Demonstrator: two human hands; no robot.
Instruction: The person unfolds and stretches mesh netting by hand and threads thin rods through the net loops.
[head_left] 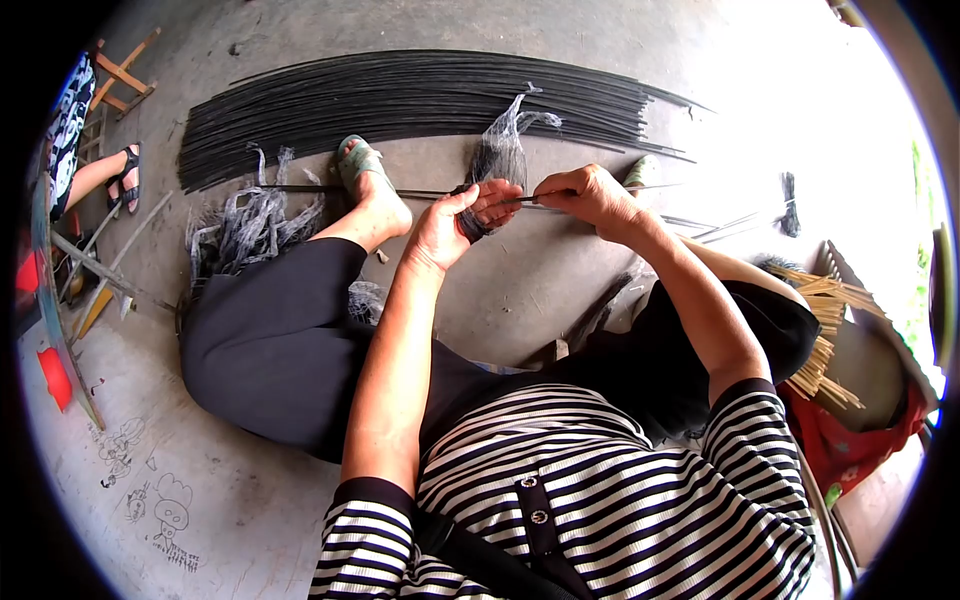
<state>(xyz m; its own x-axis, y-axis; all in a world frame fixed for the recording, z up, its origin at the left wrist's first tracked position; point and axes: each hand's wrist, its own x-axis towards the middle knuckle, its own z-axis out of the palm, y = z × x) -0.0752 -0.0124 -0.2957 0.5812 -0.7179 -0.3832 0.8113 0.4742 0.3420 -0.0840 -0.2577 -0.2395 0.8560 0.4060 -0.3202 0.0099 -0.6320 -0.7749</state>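
A thin dark rod (415, 193) runs roughly level across the middle of the view. My left hand (465, 215) is curled palm up around it, with dark netting bunched at the palm. Close by on the right, my right hand (590, 200) pinches the rod between thumb and fingers. Pale, frayed mesh (503, 145) spreads on the floor just beyond my left hand. Further out lies a wide bundle of long black rods (420, 95). More grey netting (250, 225) is heaped beside my left foot.
Another person's leg (95, 188) in a black sandal is at the far left, near a wooden stool (122, 75) and metal bars. Light sticks (825, 310) and a red cloth (850, 440) lie at right. A small dark bundle (790, 205) is on the floor.
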